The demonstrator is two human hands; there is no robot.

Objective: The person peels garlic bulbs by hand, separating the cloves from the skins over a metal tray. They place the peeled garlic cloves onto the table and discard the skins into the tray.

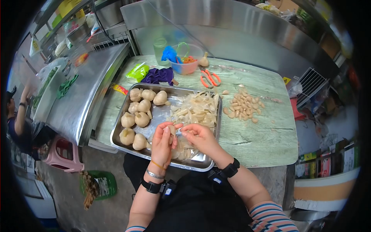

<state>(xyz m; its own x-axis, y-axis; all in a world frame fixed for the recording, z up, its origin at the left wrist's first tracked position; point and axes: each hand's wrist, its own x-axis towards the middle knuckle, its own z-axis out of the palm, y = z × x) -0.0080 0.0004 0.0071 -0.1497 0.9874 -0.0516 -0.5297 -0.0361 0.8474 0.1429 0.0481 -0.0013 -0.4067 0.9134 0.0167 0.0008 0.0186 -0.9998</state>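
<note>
Over the front of a metal tray (154,123), my left hand (162,137) is closed on a pale garlic clove (172,130), partly covered by the fingers. My right hand (199,138) pinches at the same spot, thumb and forefinger together beside the clove; what it grips is too small to make out. Whole garlic bulbs (142,119) fill the tray's left side. A heap of papery garlic skins (197,108) lies in its right half, with more skins under my hands. To the right of the tray, peeled cloves (243,104) are piled on the table.
Orange-handled scissors (210,79), a plastic bowl (187,58) with a blue item, a green glass jar (160,51) and a purple cloth (157,75) stand or lie along the table's (266,143) back. A person (21,120) is at the far left, near a pink stool (63,154).
</note>
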